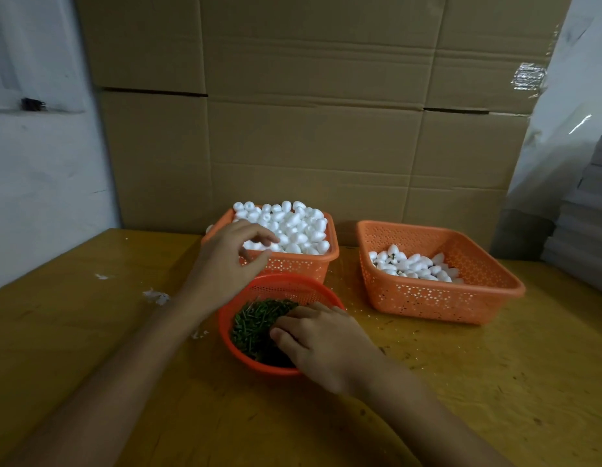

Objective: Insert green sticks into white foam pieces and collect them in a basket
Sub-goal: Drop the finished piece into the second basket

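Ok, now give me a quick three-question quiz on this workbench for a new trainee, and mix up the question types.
1. True or false: the round bowl of green sticks sits nearer the camera than the heaped basket and the part-filled basket.
2. Which hand is down in the green sticks? A) left B) right C) both
3. Fill in: the heaped basket, piled with foam pieces, stands to the ___ of the part-filled basket.
Key: 1 true. 2 B, the right hand; the left hand is over the heaped basket. 3 left.
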The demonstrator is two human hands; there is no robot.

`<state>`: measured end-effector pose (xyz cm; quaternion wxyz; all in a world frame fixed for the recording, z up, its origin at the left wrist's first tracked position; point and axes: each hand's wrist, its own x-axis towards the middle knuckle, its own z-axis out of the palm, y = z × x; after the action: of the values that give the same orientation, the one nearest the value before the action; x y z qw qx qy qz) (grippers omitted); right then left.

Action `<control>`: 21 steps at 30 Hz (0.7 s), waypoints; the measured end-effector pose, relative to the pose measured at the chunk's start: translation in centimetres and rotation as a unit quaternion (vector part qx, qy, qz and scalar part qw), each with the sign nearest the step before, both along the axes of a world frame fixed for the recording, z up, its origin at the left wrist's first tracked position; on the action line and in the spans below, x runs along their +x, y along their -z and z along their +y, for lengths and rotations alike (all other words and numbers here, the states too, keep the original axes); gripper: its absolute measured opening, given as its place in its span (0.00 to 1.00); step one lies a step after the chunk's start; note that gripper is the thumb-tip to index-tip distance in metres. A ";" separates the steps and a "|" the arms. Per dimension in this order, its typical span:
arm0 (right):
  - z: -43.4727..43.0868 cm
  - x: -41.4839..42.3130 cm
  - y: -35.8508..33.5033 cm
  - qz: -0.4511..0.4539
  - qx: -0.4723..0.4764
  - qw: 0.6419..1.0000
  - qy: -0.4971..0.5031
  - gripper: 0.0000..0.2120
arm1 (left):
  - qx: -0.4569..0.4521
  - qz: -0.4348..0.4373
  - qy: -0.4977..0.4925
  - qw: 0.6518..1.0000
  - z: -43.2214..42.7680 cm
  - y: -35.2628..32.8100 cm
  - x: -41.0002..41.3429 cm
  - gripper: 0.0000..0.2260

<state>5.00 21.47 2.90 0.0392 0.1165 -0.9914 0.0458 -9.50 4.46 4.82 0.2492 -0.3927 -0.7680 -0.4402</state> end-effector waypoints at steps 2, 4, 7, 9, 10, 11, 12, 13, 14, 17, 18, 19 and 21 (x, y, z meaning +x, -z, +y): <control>0.2 0.0 0.1 -0.008 -0.010 1.000 0.002 0.22 | 0.007 0.022 -0.019 1.000 -0.3 -0.1 -0.7 0.10; 0.2 0.1 -0.1 -0.009 -0.014 1.000 0.004 0.22 | -0.036 0.016 -0.067 0.997 -0.4 -0.1 -1.5 0.10; -0.1 0.0 -0.1 -0.009 -0.011 1.000 0.004 0.22 | -0.212 -0.031 -0.155 0.964 -0.8 -0.5 -3.0 0.13; -0.1 -0.1 0.1 -0.006 -0.009 1.000 0.006 0.22 | -0.333 -0.071 -0.179 0.923 -0.6 -1.1 -3.4 0.21; -0.1 -0.1 0.1 -0.004 -0.009 1.000 0.007 0.22 | -0.363 -0.092 -0.184 0.909 -0.2 -1.5 -3.5 0.23; -0.1 -0.1 0.1 -0.003 -0.009 1.000 0.007 0.22 | -0.377 -0.122 -0.184 0.900 0.2 -1.9 -3.6 0.26; 0.0 -0.1 0.0 -0.002 -0.009 1.000 0.007 0.22 | -0.382 -0.155 -0.181 0.893 0.7 -2.3 -3.9 0.29; 0.0 -0.1 0.1 -0.002 -0.009 1.000 0.006 0.22 | -0.392 -0.184 -0.180 0.883 1.1 -2.7 -4.2 0.32; -0.1 -0.1 0.1 -0.004 -0.010 1.000 0.005 0.22 | -0.407 -0.202 -0.182 0.872 1.5 -3.0 -4.7 0.34; 0.0 -0.1 0.2 -0.006 -0.011 1.000 0.007 0.22 | -0.433 -0.221 -0.179 0.855 2.2 -3.2 -6.3 0.34; 0.0 -0.1 0.1 -0.006 -0.011 1.000 0.008 0.22 | -0.435 -0.227 -0.166 0.855 2.2 -3.1 -6.8 0.34; 0.0 -0.1 0.1 -0.006 -0.011 1.000 0.009 0.22 | -0.434 -0.233 -0.149 0.857 2.1 -3.0 -7.3 0.34; -0.1 0.0 0.1 -0.007 -0.011 1.000 0.010 0.22 | -0.431 -0.240 -0.122 0.861 1.9 -2.9 -7.9 0.33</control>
<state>4.97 21.34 2.83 0.0342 0.1063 -0.9921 0.0570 -17.44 6.36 7.68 -0.0854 -0.2458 -0.9590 -0.1120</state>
